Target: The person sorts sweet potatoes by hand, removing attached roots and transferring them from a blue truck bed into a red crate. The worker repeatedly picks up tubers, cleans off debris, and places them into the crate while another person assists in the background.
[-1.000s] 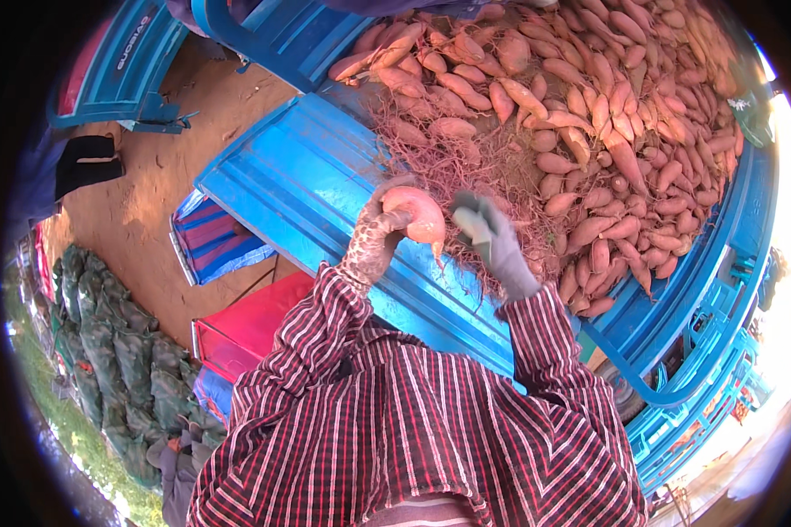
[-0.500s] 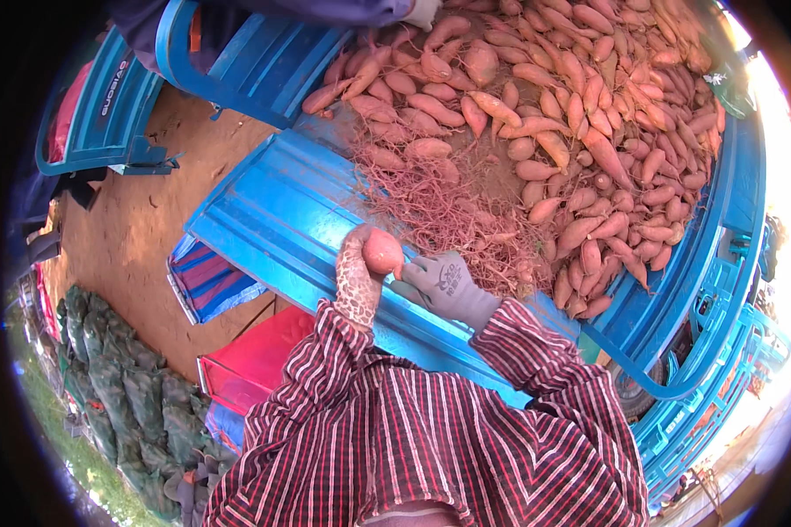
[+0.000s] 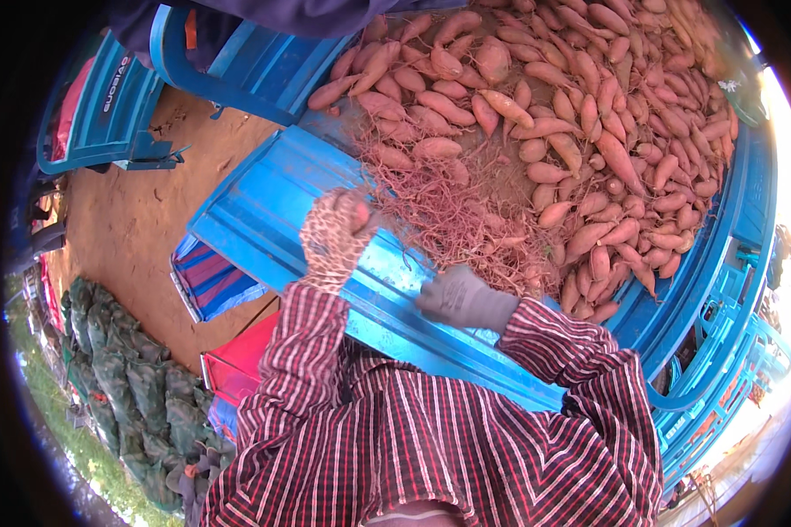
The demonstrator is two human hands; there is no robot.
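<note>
One sweet potato, reddish and blurred, mostly hidden in the left hand, above the blue metal panel. Left glove pale with brown spots; grip closed, fingers curled around the tuber, only a small patch of skin showing. Right hand in a grey glove, lower and well apart from the left, over the same panel near its inner edge. Fingers bent under, back of the hand up; cannot tell whether that grip pinches anything.

Beyond the panel, a tangle of thin reddish roots lies between the hands and a large pile of sweet potatoes. Pile spreads up and right, against a curved blue side wall. Purple cloth of another person at the top edge.

Left of the panel, brown bare ground; a blue-and-red striped sheet and a red box-shaped thing beside the panel. Dark green patterned sacks crowd together at lower left. Wearer's shirt dark with red and white stripes
</note>
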